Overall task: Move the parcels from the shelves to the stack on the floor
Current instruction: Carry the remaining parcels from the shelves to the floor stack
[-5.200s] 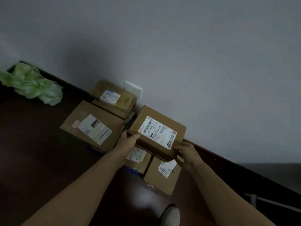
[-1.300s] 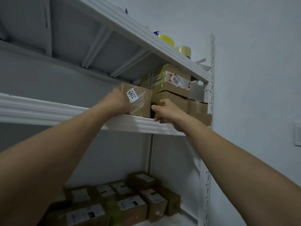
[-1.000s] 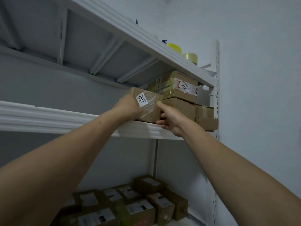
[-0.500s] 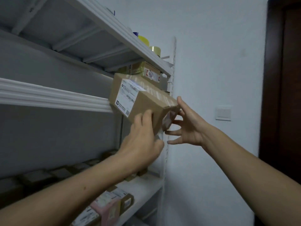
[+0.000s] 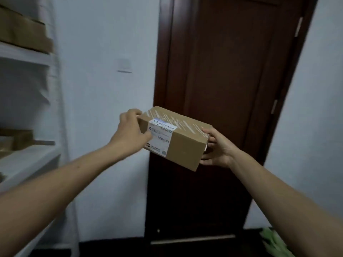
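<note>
Pale wall (image 5: pixel 96 101), light switch (image 5: pixel 124 64), dark wooden door (image 5: pixel 222 71)

Label (image 5: pixel 160 139): print blurred, unreadable.
Left hand (image 5: pixel 130 135): fingertips hidden behind parcel (image 5: pixel 183 147).
Right hand (image 5: pixel 220 151): fingers (image 5: pixel 211 140) partly hidden behind parcel end.
Shelves (image 5: pixel 24 52): blurred, cut off at left edge.
Boxes (image 5: pixel 22 32): blurred, cut off at left edge; count unclear.
Green object (image 5: pixel 274 242): blurred, cut off at bottom edge; kind unclear.
</note>
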